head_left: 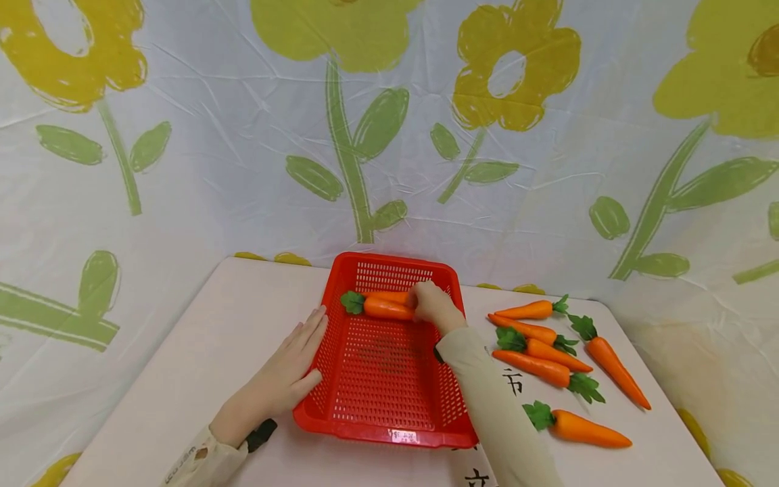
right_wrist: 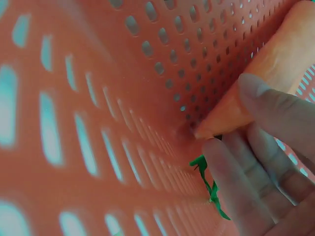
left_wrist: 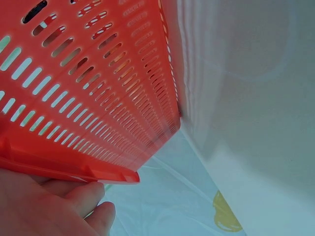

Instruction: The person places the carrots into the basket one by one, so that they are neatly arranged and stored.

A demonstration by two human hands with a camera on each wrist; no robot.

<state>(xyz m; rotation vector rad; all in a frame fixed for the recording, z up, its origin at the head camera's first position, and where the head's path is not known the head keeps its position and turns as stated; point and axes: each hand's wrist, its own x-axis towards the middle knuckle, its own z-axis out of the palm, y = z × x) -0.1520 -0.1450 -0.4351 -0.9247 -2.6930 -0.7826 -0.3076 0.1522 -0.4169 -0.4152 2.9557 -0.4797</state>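
A red plastic basket with slotted walls stands on the table. Inside it, near the far end, lie two orange carrots side by side, the front carrot with its green leafy top to the left. My right hand reaches in over the right wall. In the right wrist view, its thumb and fingers pinch a carrot near the narrow tip, and a green leaf shows beside the fingers. My left hand rests along the basket's left rim, fingers straight and thumb apart.
To the right of the basket several carrots lie loose on the table, among them a carrot near the front and another carrot at the far right. A flower-printed cloth hangs behind the table.
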